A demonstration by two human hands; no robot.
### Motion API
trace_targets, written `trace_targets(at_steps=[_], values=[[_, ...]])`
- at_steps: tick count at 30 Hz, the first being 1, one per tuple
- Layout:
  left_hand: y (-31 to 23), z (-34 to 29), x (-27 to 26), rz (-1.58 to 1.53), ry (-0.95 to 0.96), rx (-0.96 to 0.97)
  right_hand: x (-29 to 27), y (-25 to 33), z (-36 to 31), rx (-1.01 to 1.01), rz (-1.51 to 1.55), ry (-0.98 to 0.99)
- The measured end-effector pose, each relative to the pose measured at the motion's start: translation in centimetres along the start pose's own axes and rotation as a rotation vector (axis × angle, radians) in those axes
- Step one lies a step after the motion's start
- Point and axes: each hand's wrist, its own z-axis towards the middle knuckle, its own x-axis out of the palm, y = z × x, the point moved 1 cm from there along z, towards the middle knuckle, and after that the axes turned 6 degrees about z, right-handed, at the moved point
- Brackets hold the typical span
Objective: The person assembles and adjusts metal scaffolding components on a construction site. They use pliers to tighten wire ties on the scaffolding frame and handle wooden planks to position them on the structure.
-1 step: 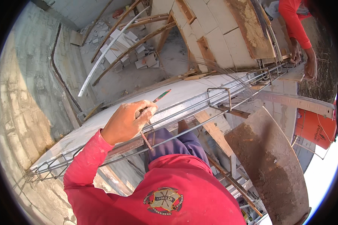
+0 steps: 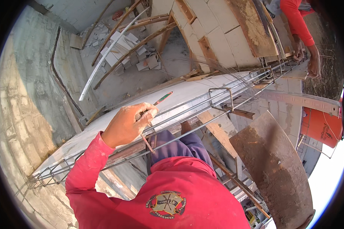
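My left hand (image 2: 133, 121), dusty with pale powder, is closed around a slim green-and-red pencil-like tool (image 2: 164, 98). The tool's tapered end points up and to the right; the rest is hidden in my fingers. The hand is over a long steel rebar cage (image 2: 183, 113) running from lower left to upper right. Just below my fingers is a rusty stirrup (image 2: 147, 143) on the bars. A bent square stirrup (image 2: 220, 98) stands farther right along the cage. Behind the bars lies a long white surface (image 2: 114, 121). My right hand is not in view.
At upper right, a co-worker's hands (image 2: 313, 63) are at the cage's far end. A mortar-stained curved board (image 2: 275, 168) stands at my right, near an orange bucket (image 2: 322, 128). Wooden poles (image 2: 135, 54) slant above broken white pieces (image 2: 120, 53) on the lower floor.
The view has shifted slightly. My left hand keeps its grip on the pencil-like tool in nearly the same place. The co-worker's hands remain at the cage's far end.
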Motion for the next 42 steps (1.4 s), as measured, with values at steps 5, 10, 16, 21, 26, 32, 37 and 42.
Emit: trace_targets(at_steps=[5, 10, 16, 21, 26, 32, 37, 42], values=[[-0.5, 0.5, 0.0, 0.134, 0.068, -0.045, -3.9, -7.8, -4.5, 0.276, 0.118, -0.036], [-1.6, 2.0, 0.3, 0.206, 0.137, -0.096, 10.6, -17.9, -6.7, 0.394, 0.444, 0.243], [-2.9, 2.9, 3.0, 0.137, -0.043, -0.203, 42.5, -31.1, -12.6, 0.819, 0.691, 0.298], [-2.4, 3.6, 5.7, 0.404, -0.282, -0.161, 63.7, -34.4, -18.3, 1.32, 0.895, -0.249], [-1.8, 3.7, 5.4, 0.393, -0.338, -0.218, 74.6, -34.2, -17.6, 1.466, 1.13, -0.607], [-0.7, 3.6, 3.9, 0.543, -0.453, -0.198, 88.3, -38.9, -12.5, 1.373, 1.568, -1.055], [-0.8, 3.1, 4.0, 0.505, -0.398, -0.26, 94.3, -38.0, -12.9, 1.389, 1.775, -0.44], [-0.5, 3.1, 4.1, 0.495, -0.426, -0.226, 88.5, -32.3, -15.2, 1.367, 1.647, -0.136]])
